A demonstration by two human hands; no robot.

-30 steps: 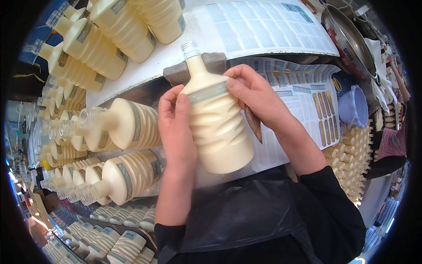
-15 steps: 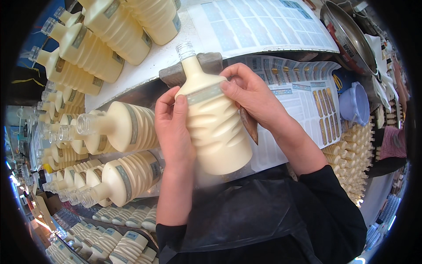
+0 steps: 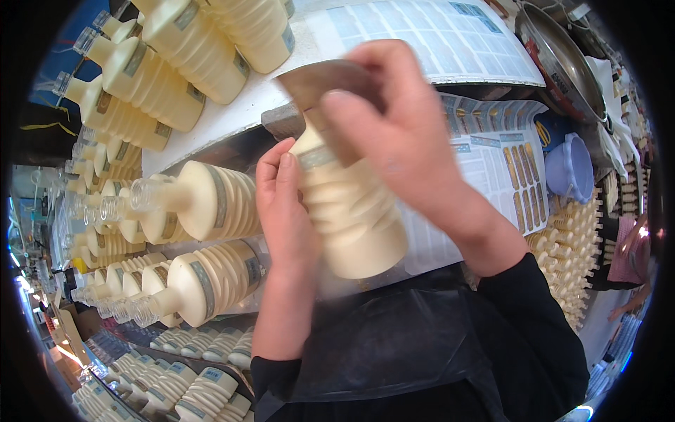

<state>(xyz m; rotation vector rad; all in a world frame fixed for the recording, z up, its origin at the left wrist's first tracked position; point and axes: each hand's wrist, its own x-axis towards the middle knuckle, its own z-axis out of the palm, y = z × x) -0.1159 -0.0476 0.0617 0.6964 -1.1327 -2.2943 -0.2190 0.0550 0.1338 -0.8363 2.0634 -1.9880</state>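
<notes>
The left hand point(image 3: 290, 211) holds the cream bottle's point(image 3: 362, 243) left side, probably steadying it, while the right hand point(image 3: 402, 126) grips a flat brown blade point(image 3: 320, 81) over its far end.

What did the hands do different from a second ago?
The right hand let go of the band at its right end and moved up and left, over the bottle. The brown flat tool, which pointed down beside the bottle before, now crosses in front of its neck. The left hand stayed by the band's left end, and the bottle stayed about where it was.
</notes>
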